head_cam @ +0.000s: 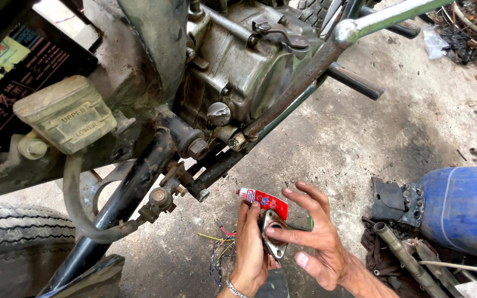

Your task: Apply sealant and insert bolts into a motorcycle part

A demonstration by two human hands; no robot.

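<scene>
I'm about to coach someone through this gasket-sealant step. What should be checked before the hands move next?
1. Red sealant tube held in left hand: ok.
2. Metal flange plate gripped by both hands: ok.
3. Right hand fingers on plate edge, not covering its opening: ok.
4. Tube cap off: cannot tell.
5. Sealant already on plate: cannot tell.
6. Loose coloured wires on the floor, apart from plate: ok.
</scene>
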